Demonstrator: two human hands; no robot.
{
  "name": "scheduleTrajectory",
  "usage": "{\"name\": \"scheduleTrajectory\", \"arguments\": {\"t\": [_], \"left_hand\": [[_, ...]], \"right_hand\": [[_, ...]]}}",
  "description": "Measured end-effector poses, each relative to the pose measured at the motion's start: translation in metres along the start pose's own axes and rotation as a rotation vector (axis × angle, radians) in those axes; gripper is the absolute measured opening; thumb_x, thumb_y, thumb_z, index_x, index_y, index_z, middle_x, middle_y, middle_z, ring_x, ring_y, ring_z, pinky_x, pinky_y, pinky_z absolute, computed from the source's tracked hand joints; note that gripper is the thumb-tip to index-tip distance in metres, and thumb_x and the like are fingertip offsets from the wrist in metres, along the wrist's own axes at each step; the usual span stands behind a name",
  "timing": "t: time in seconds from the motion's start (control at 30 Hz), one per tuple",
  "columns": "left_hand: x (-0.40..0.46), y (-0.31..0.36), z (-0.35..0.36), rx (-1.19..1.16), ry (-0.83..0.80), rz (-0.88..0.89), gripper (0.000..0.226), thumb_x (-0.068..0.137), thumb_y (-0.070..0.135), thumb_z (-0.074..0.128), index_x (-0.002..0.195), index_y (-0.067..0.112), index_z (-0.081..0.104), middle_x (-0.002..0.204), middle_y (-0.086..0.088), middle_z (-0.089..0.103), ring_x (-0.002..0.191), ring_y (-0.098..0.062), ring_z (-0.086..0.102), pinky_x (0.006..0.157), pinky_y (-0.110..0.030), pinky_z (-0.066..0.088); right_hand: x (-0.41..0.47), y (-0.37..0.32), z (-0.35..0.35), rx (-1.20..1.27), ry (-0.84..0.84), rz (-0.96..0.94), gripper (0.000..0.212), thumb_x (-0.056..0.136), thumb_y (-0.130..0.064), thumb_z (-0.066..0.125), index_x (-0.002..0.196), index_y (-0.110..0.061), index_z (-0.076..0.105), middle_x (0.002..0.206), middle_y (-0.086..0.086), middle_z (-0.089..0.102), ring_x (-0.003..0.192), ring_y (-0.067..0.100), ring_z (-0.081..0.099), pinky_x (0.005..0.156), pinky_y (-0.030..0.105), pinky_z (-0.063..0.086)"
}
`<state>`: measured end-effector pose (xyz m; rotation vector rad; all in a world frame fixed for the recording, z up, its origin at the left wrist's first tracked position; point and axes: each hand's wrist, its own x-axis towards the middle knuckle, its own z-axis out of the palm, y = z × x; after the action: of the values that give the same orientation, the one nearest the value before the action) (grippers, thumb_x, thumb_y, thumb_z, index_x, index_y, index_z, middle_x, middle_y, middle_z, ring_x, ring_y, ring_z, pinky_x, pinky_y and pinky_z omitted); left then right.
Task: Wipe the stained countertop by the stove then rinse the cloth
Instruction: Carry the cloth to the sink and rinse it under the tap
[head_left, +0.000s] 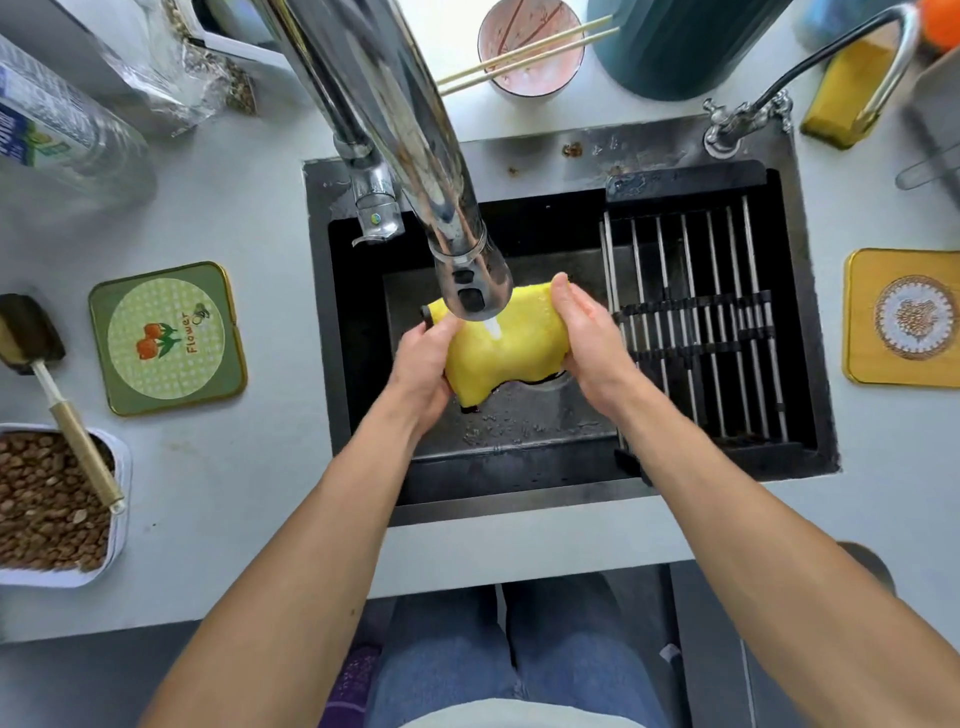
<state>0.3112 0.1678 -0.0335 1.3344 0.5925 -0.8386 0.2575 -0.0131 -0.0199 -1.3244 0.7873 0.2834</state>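
Note:
A wet yellow cloth (506, 353) is stretched between both hands over the black sink (358, 332). My left hand (421, 366) grips its left edge and my right hand (587, 338) grips its right edge. A stream of water (492, 328) falls from the chrome faucet head (470, 270) onto the cloth's upper middle. The faucet hides the cloth's top left part.
A black and steel drying rack (691, 322) fills the sink's right side. A green coaster (166, 338), a brush (31, 332) and a tray of brown pellets (47, 504) lie on the left counter. A yellow coaster (906, 317) lies right. A bowl with chopsticks (530, 47) stands behind.

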Motion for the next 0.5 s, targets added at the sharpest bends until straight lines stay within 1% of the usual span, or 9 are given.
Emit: {"name": "scheduleTrajectory", "arguments": {"t": [0.07, 0.17, 0.23, 0.27, 0.3, 0.33, 0.4, 0.47, 0.5], "left_hand": [[0.004, -0.006, 0.013, -0.025, 0.046, -0.094, 0.021, 0.097, 0.026, 0.074, 0.11, 0.009, 0.077, 0.104, -0.011, 0.082, 0.088, -0.025, 0.077, 0.063, -0.036, 0.063], [0.012, -0.01, 0.02, -0.095, 0.092, -0.18, 0.032, 0.096, 0.027, 0.074, 0.122, 0.007, 0.074, 0.124, -0.018, 0.077, 0.101, -0.032, 0.075, 0.084, -0.049, 0.065], [0.017, -0.014, 0.022, 0.025, 0.187, -0.086, 0.03, 0.1, 0.031, 0.066, 0.121, 0.012, 0.072, 0.12, -0.013, 0.077, 0.114, -0.035, 0.072, 0.097, -0.058, 0.06], [0.018, -0.015, 0.024, 0.186, 0.257, -0.003, 0.022, 0.1, 0.035, 0.062, 0.113, 0.021, 0.073, 0.113, -0.007, 0.076, 0.115, -0.035, 0.07, 0.098, -0.056, 0.059], [0.016, -0.013, 0.025, 0.322, 0.317, 0.074, 0.013, 0.099, 0.038, 0.059, 0.1, 0.034, 0.071, 0.102, 0.002, 0.073, 0.112, -0.033, 0.068, 0.094, -0.048, 0.057], [0.012, -0.012, 0.028, 0.396, 0.363, 0.119, 0.012, 0.095, 0.041, 0.058, 0.086, 0.042, 0.067, 0.09, 0.011, 0.068, 0.104, -0.029, 0.066, 0.084, -0.04, 0.054], [0.004, -0.008, 0.035, 0.429, 0.377, 0.157, 0.013, 0.082, 0.046, 0.054, 0.071, 0.041, 0.058, 0.077, 0.018, 0.059, 0.083, -0.019, 0.061, 0.065, -0.029, 0.045], [-0.002, -0.008, 0.052, 0.45, 0.347, 0.2, 0.025, 0.078, 0.059, 0.051, 0.069, 0.036, 0.055, 0.068, 0.015, 0.06, 0.07, -0.007, 0.059, 0.057, -0.016, 0.04], [-0.007, -0.01, 0.062, 0.488, 0.307, 0.233, 0.037, 0.08, 0.067, 0.051, 0.067, 0.033, 0.058, 0.063, 0.013, 0.063, 0.066, -0.001, 0.062, 0.052, -0.007, 0.036]], "right_hand": [[0.005, 0.005, 0.014, 0.221, 0.098, 0.097, 0.052, 0.11, -0.05, 0.046, 0.129, -0.007, 0.067, 0.126, 0.019, 0.074, 0.113, 0.034, 0.074, 0.097, 0.054, 0.061], [0.013, 0.008, 0.021, 0.442, 0.119, 0.199, 0.053, 0.108, -0.047, 0.051, 0.133, -0.002, 0.066, 0.122, 0.017, 0.076, 0.099, 0.027, 0.078, 0.078, 0.044, 0.067], [0.016, 0.009, 0.024, 0.467, 0.115, 0.196, 0.051, 0.109, -0.045, 0.052, 0.133, -0.003, 0.066, 0.124, 0.018, 0.076, 0.106, 0.03, 0.077, 0.083, 0.046, 0.066], [0.017, 0.011, 0.025, 0.44, 0.139, 0.182, 0.048, 0.11, -0.046, 0.05, 0.13, -0.006, 0.066, 0.125, 0.017, 0.076, 0.109, 0.031, 0.076, 0.088, 0.048, 0.065], [0.018, 0.011, 0.026, 0.367, 0.189, 0.159, 0.043, 0.11, -0.046, 0.047, 0.125, -0.011, 0.067, 0.122, 0.014, 0.076, 0.11, 0.029, 0.075, 0.092, 0.049, 0.063], [0.019, 0.013, 0.027, 0.29, 0.224, 0.148, 0.039, 0.111, -0.047, 0.045, 0.118, -0.015, 0.066, 0.118, 0.009, 0.075, 0.107, 0.025, 0.074, 0.095, 0.049, 0.062], [0.022, 0.017, 0.029, 0.166, 0.269, 0.174, 0.039, 0.112, -0.048, 0.042, 0.115, -0.016, 0.064, 0.11, 0.004, 0.072, 0.1, 0.021, 0.071, 0.093, 0.046, 0.061], [0.023, 0.016, 0.035, 0.264, 0.238, 0.333, 0.043, 0.111, -0.049, 0.043, 0.112, -0.014, 0.068, 0.097, 0.003, 0.075, 0.089, 0.022, 0.073, 0.077, 0.038, 0.064], [0.022, 0.014, 0.038, 0.317, 0.208, 0.395, 0.043, 0.111, -0.047, 0.044, 0.102, -0.014, 0.07, 0.086, 0.002, 0.077, 0.079, 0.021, 0.073, 0.065, 0.031, 0.062]]}}
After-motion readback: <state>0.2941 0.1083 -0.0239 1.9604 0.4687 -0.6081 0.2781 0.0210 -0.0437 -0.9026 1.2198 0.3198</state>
